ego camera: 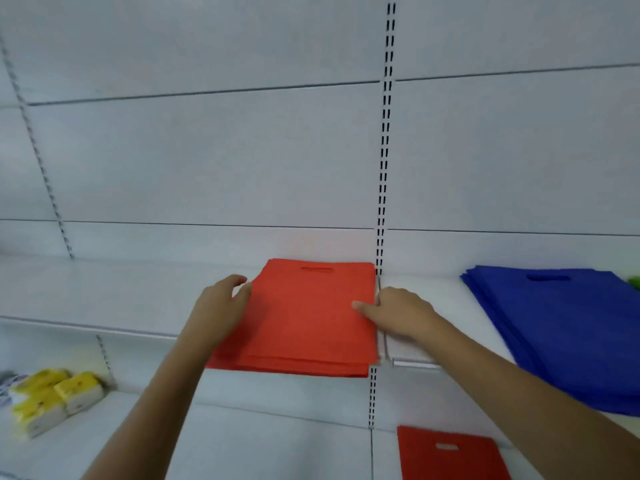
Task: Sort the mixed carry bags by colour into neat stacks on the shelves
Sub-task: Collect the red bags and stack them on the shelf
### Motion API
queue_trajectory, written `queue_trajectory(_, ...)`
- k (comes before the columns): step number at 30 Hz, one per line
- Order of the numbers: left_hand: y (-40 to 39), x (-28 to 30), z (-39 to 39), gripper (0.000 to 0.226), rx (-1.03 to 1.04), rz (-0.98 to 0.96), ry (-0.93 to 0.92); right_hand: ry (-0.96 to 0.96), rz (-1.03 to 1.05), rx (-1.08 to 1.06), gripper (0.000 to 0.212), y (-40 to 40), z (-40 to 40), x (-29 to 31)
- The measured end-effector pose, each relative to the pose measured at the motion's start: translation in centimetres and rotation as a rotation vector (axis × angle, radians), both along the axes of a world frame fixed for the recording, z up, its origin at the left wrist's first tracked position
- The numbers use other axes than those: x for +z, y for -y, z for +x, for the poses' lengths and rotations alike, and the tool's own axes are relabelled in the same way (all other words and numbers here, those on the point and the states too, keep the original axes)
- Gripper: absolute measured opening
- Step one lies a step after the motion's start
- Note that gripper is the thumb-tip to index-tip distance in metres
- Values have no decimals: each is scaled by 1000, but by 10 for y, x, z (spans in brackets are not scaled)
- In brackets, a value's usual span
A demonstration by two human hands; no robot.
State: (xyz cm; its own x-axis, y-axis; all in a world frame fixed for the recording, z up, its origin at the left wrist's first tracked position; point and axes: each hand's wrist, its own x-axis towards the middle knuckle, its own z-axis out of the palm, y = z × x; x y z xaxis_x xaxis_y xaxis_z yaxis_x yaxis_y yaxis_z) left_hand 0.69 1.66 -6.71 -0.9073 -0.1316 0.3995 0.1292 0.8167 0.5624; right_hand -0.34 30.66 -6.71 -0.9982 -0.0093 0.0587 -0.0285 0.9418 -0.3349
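Below the red stack [304, 317] lies one red bag [450, 455]. Our left hand [218, 306], fingers loosely curled, touches the stack's left edge; our right hand [398, 315] pinches its right edge, blue stack [561, 327] further right.

1. Middle bag stack [311, 317] on upper shelf [104, 299], front edge overhanging.
2. Second bag stack [561, 327] right of it, apart.
3. Single bag [450, 455] on lower shelf [263, 441], below right.
4. Packets [52, 400] far left, lower shelf.
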Motion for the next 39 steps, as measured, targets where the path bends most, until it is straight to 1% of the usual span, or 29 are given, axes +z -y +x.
queue_trajectory(3,-3,-8,-25,45,-103,-297,210,66,-126,-42,48,3,-20,3)
queue_trajectory(5,-10,-19,-35,61,-159,-454,246,72,-229,-89,45,0,-26,3)
queue_trajectory(6,-13,-22,-37,68,-172,-495,240,88,-301,-108,42,-3,-27,3)
queue_trajectory(7,-16,-25,-39,67,-193,-509,229,112,-386,-127,40,-5,-28,3)
queue_trajectory(10,-22,-26,-38,50,-258,-442,178,180,-609,-190,33,-10,-31,6)
queue_trajectory(12,-20,-24,-36,46,-274,-386,140,211,-671,-230,27,-12,-33,8)
queue_trajectory(16,-1,-17,-36,46,-182,-399,124,268,-683,-240,25,-9,-38,10)
queue_trajectory(19,7,-16,-39,45,-218,-391,147,229,-662,-236,28,-8,-42,6)
queue_trajectory(21,4,-16,-38,44,-239,-397,140,184,-676,-234,23,-9,-42,1)
queue_trajectory(24,-5,-16,-35,42,-273,-377,130,139,-749,-245,20,-15,-40,-3)
queue_trajectory(29,-13,-15,-29,46,-322,-280,118,109,-966,-226,21,-21,-27,-2)
queue_trajectory(31,-12,-13,-29,46,-321,-266,123,150,-1033,-214,22,-19,-22,1)
queue_trajectory(33,-12,-13,-33,46,-304,-329,127,221,-1090,-218,28,-18,-19,3)
queue_trajectory(36,-11,-13,-39,42,-238,-443,149,202,-1042,-187,29,-18,-16,1)
queue_trajectory(39,-9,-10,-45,43,-189,-436,205,94,-969,-94,22,-14,-9,5)
